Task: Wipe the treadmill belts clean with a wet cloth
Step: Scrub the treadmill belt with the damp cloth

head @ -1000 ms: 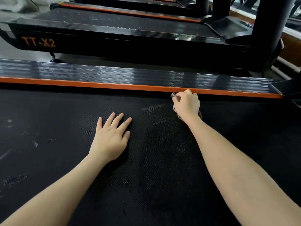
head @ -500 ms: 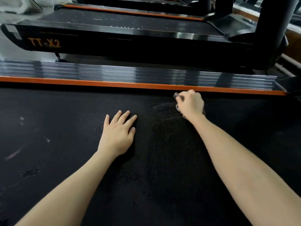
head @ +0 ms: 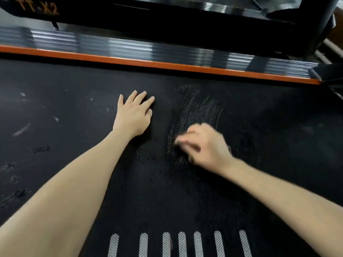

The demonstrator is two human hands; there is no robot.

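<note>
The black textured treadmill belt [head: 269, 130] fills most of the head view. My left hand [head: 133, 115] lies flat on it, fingers straight and pointing away from me. To its right my right hand [head: 206, 145] is blurred by motion, with its fingers curled down onto the belt. The cloth it grips is hidden under the hand and by the blur. A shiny wet streak [head: 194, 108] runs from this hand towards the far edge of the belt.
An orange strip [head: 167, 65] and a ribbed silver side rail [head: 130, 45] border the belt's far side. Beyond them stands a neighbouring treadmill marked TT-X2 [head: 37, 8]. Pale dirt marks [head: 20, 130] dot the belt's left part. White stripes [head: 181, 243] mark its near edge.
My right hand has pulled back from the orange strip towards me across the belt, leaving a wet streak. My left hand has stayed flat in place. The view has tilted downward.
</note>
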